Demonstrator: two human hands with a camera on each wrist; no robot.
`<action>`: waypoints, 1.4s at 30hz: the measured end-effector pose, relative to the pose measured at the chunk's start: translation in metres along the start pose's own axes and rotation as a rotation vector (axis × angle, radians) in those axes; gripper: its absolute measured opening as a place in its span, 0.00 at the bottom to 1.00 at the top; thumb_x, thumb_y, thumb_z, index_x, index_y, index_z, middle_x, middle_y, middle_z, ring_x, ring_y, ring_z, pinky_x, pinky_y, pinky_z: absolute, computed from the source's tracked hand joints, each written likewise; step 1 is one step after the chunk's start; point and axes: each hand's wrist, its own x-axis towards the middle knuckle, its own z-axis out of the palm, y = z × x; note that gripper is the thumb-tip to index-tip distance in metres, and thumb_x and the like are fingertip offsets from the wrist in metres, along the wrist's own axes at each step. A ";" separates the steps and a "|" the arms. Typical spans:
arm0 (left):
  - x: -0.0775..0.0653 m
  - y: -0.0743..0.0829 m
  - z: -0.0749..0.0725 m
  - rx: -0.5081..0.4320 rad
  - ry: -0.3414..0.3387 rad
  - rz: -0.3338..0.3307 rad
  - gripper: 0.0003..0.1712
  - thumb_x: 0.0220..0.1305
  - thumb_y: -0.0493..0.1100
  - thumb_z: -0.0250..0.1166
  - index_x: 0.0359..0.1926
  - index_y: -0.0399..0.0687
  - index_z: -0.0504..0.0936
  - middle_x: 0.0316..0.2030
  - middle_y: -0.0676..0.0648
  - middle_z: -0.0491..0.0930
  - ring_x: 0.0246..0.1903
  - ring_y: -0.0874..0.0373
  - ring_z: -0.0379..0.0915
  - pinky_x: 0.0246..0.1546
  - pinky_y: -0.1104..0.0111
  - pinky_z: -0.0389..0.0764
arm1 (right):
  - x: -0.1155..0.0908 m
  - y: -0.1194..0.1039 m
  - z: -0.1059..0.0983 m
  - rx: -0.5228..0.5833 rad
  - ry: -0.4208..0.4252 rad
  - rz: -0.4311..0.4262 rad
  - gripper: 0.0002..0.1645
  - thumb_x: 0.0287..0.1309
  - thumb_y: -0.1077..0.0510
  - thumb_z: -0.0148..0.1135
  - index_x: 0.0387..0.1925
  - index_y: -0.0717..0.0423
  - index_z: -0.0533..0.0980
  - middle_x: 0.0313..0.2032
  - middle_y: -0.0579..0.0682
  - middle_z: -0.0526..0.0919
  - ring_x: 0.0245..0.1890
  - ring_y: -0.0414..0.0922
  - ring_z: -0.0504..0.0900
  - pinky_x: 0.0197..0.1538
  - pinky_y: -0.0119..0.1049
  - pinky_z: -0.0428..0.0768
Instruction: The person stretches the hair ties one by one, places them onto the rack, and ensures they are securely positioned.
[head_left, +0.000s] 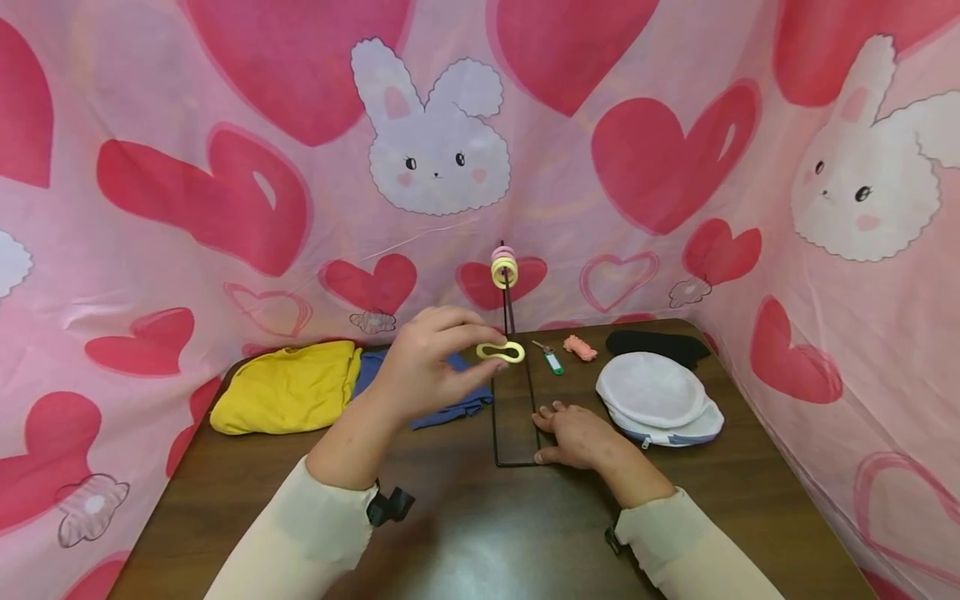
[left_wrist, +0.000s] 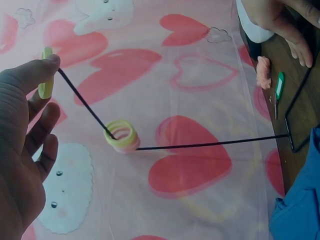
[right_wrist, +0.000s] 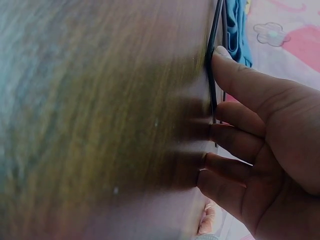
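Note:
In the head view my left hand (head_left: 429, 358) pinches a yellow hair tie (head_left: 519, 357) between thumb and fingers, squeezed into a narrow-waisted loop. The left wrist view has this hair tie beside the tip of a black wire rod, part of a black wire stand (head_left: 517, 465); whether they touch I cannot tell. Yellow and pink hair ties (head_left: 504, 260) hang together farther along that rod. My right hand (head_left: 581, 435) rests on the table at the right side of the stand's base, thumb and fingertips against the wire.
Left of the stand lie a folded yellow cloth (head_left: 288, 392) and a blue cloth (head_left: 450, 412). To its right are a key with a green tag (head_left: 553, 362), a coral cord bundle (head_left: 580, 348), a black item (head_left: 652, 343) and a white zippered mesh bag (head_left: 652, 392). A pink curtain (head_left: 555, 192) surrounds the table.

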 end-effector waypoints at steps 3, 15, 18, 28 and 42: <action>0.002 -0.004 0.002 0.018 -0.004 -0.007 0.14 0.54 0.44 0.81 0.43 0.49 0.92 0.41 0.51 0.88 0.41 0.58 0.81 0.44 0.63 0.80 | 0.000 0.000 0.001 0.005 0.002 0.001 0.44 0.60 0.39 0.73 0.70 0.56 0.74 0.71 0.59 0.72 0.74 0.64 0.65 0.72 0.59 0.65; 0.011 -0.033 0.013 0.086 -0.005 -0.102 0.13 0.57 0.44 0.80 0.44 0.49 0.92 0.38 0.51 0.86 0.38 0.58 0.80 0.39 0.65 0.82 | -0.001 -0.001 0.000 0.005 0.005 -0.004 0.44 0.60 0.40 0.73 0.71 0.58 0.73 0.71 0.60 0.72 0.74 0.64 0.64 0.72 0.59 0.64; 0.018 -0.038 0.017 0.145 -0.006 -0.160 0.13 0.58 0.45 0.79 0.44 0.49 0.92 0.40 0.51 0.86 0.41 0.57 0.80 0.42 0.64 0.83 | -0.002 -0.001 0.000 0.002 0.004 -0.005 0.43 0.60 0.40 0.73 0.70 0.58 0.74 0.71 0.60 0.72 0.74 0.64 0.64 0.72 0.59 0.64; 0.043 -0.052 0.034 0.314 -0.012 -0.413 0.15 0.63 0.52 0.74 0.48 0.52 0.91 0.44 0.53 0.86 0.43 0.55 0.82 0.43 0.63 0.82 | -0.002 -0.003 -0.002 0.011 0.003 -0.011 0.43 0.60 0.41 0.73 0.70 0.59 0.73 0.71 0.61 0.72 0.74 0.64 0.64 0.73 0.59 0.64; 0.043 -0.060 0.046 0.341 -0.026 -0.570 0.24 0.59 0.56 0.77 0.54 0.54 0.88 0.49 0.52 0.83 0.44 0.54 0.80 0.45 0.59 0.80 | -0.001 -0.002 0.000 -0.009 0.003 -0.009 0.43 0.61 0.40 0.72 0.71 0.58 0.73 0.71 0.60 0.72 0.74 0.64 0.65 0.72 0.58 0.65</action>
